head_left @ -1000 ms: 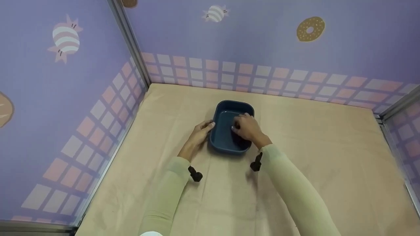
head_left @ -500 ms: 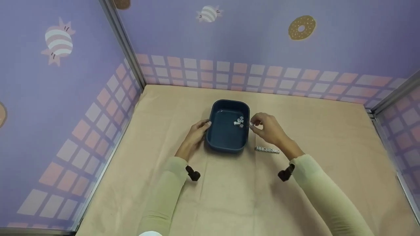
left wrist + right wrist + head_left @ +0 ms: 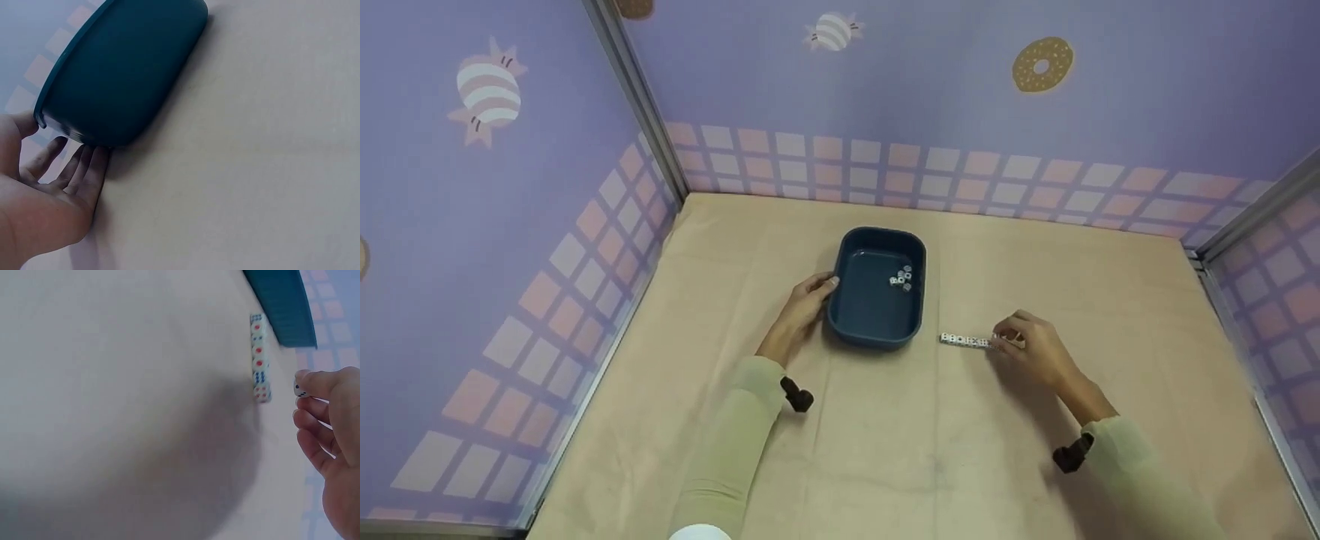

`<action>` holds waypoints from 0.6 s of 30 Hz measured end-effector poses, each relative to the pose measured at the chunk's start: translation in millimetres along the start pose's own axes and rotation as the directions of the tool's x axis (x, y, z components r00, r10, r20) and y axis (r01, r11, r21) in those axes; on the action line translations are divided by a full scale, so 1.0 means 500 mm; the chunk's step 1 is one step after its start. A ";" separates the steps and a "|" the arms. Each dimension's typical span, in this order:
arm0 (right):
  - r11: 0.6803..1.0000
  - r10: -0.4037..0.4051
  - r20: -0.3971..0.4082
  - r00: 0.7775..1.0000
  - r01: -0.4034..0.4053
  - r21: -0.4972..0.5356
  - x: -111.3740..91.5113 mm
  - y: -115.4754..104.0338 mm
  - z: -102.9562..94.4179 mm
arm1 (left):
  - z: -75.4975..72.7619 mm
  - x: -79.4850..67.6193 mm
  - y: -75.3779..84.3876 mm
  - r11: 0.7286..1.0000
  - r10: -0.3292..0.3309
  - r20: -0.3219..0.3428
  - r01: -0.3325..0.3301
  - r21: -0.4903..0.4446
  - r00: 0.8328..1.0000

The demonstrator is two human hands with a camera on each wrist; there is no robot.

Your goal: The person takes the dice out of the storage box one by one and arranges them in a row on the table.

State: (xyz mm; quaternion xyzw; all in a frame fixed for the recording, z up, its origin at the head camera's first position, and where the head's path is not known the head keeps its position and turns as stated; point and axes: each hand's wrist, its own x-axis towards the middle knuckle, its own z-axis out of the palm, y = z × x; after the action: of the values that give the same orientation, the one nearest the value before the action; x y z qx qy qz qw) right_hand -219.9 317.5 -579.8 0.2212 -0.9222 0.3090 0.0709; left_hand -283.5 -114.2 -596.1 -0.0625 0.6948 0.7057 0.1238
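White die [image 3: 300,390] pinched by R hand [image 3: 1035,350]; L hand [image 3: 801,306] grips bin [image 3: 870,315]; dice [image 3: 901,280] inside: head cam only.

A beige cloth [image 3: 840,450] with faint creases lies flat. On it stands a dark blue tray [image 3: 866,304], with a straight row of dice [image 3: 964,340] just to its right.

We could enter the box [image 3: 874,344] from above; its walls [image 3: 881,241] bar us sideways. Box and dice row [image 3: 962,340] leave us a narrow gap; the right hand [image 3: 1036,351] blocks the row's right end.
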 end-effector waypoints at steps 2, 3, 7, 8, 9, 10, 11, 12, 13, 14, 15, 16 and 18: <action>1.000 0.021 0.001 1.000 -0.021 0.004 -0.010 0.010 -0.001 | 0.000 0.001 0.002 1.000 -0.006 0.000 0.006 -0.009 1.000; 0.999 0.036 0.007 0.999 -0.036 0.008 -0.013 0.014 -0.001 | 0.000 0.002 0.003 1.000 -0.008 0.004 0.008 -0.016 1.000; 0.997 0.078 0.050 0.996 -0.079 0.012 -0.020 0.021 0.004 | -0.004 0.003 0.003 1.000 -0.005 0.012 0.005 -0.006 1.000; 0.996 0.086 0.065 0.994 -0.087 0.012 -0.021 0.021 0.006 | -0.005 0.003 0.003 1.000 -0.003 0.012 0.003 0.003 1.000; 0.996 0.089 0.075 0.993 -0.089 0.008 -0.022 0.022 0.007 | -0.006 0.003 0.003 1.000 -0.004 0.011 0.004 0.013 1.000; 0.996 0.086 0.080 0.993 -0.087 0.005 -0.022 0.022 0.009 | -0.006 0.004 0.003 1.000 -0.006 0.008 0.005 0.023 1.000; 0.996 0.083 0.083 0.993 -0.084 0.004 -0.022 0.023 0.010 | -0.006 0.004 0.003 0.999 -0.006 0.008 0.006 0.033 1.000; 0.997 0.082 0.083 0.993 -0.082 0.003 -0.022 0.024 0.012 | -0.005 0.004 0.003 0.999 -0.008 0.009 0.007 0.038 1.000; 0.997 0.080 0.079 0.994 -0.080 0.004 -0.022 0.025 0.013 | -0.005 0.005 0.003 0.999 -0.007 0.011 0.007 0.043 1.000; 0.997 0.076 0.070 0.995 -0.076 0.002 -0.021 0.026 0.014 | -0.004 0.005 0.004 0.999 -0.006 0.012 0.006 0.041 1.000; 0.997 0.071 0.061 0.996 -0.072 0.000 -0.021 0.027 0.015 | -0.003 0.005 0.004 0.999 -0.005 0.014 0.005 0.036 1.000; 0.998 0.069 0.055 0.996 -0.069 -0.001 -0.020 0.028 0.017 | -0.002 0.005 0.004 0.999 -0.007 0.015 0.006 0.033 1.000; 0.997 0.074 0.053 0.996 -0.074 0.003 -0.021 0.030 0.021 | -0.002 0.004 0.003 1.000 -0.013 0.015 0.013 0.022 1.000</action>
State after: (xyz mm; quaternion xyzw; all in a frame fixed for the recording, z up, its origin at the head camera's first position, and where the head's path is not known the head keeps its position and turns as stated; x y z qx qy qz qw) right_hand -217.4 325.6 -599.2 0.1953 -0.9305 0.3079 0.0342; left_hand -285.9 -114.9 -595.5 -0.0602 0.7009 0.6978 0.1345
